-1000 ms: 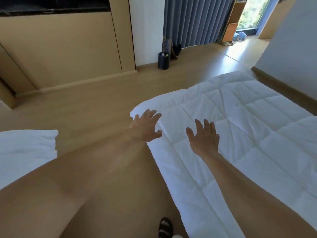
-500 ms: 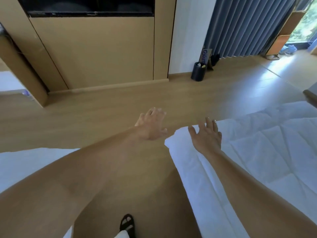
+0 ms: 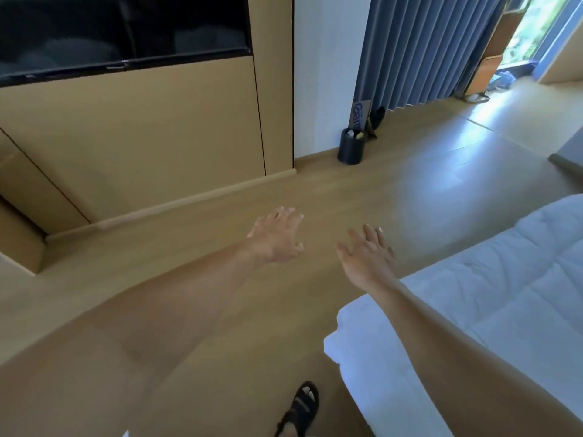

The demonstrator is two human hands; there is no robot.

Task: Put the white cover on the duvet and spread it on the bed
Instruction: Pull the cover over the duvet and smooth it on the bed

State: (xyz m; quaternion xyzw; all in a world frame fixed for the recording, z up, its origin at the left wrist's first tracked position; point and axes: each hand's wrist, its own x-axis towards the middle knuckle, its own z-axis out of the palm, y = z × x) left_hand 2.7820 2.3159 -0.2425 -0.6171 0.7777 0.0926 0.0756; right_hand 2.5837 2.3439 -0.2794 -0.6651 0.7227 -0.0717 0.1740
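Note:
The white quilted duvet (image 3: 492, 310) lies flat at the lower right, its near corner at the bottom centre. My left hand (image 3: 277, 236) hovers over the wooden floor with fingers spread, holding nothing. My right hand (image 3: 367, 255) is also spread and empty, in the air just beyond the duvet's left edge, its forearm crossing above the duvet. The white cover is out of sight apart from a tiny white scrap at the bottom edge.
A wooden cabinet wall (image 3: 142, 137) with a dark screen (image 3: 120, 33) stands ahead. A black bin (image 3: 351, 146) sits by the white pillar, blue curtains (image 3: 426, 48) behind it. My sandalled foot (image 3: 301, 405) is on the floor (image 3: 315, 200).
The view has swung left and up, so the duvet has slid to the lower right. Both hands now hover over bare floor instead of over the duvet corner. The white fabric at left has left the view.

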